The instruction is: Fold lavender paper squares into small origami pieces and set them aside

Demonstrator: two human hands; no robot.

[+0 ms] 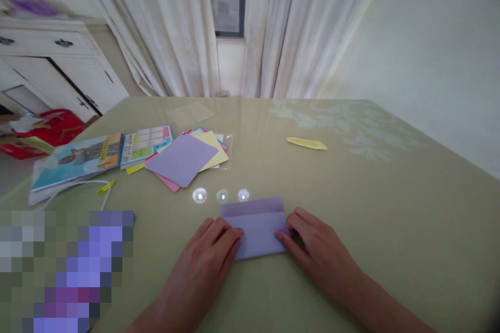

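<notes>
A lilac sheet of paper (258,226), folded over on itself, lies on the table in front of me. My left hand (203,263) rests on its left edge with the fingers flat and pressing the fold. My right hand (314,247) lies at its right edge, fingertips on the paper's corner, fingers stretched out. Neither hand lifts the sheet off the table.
A stack of coloured paper squares (187,158) with a lilac one on top lies at the back left, beside booklets (97,158). A folded yellow paper piece (307,143) lies farther right. The olive tablecloth (390,208) covers the table. White cabinet and curtains stand behind.
</notes>
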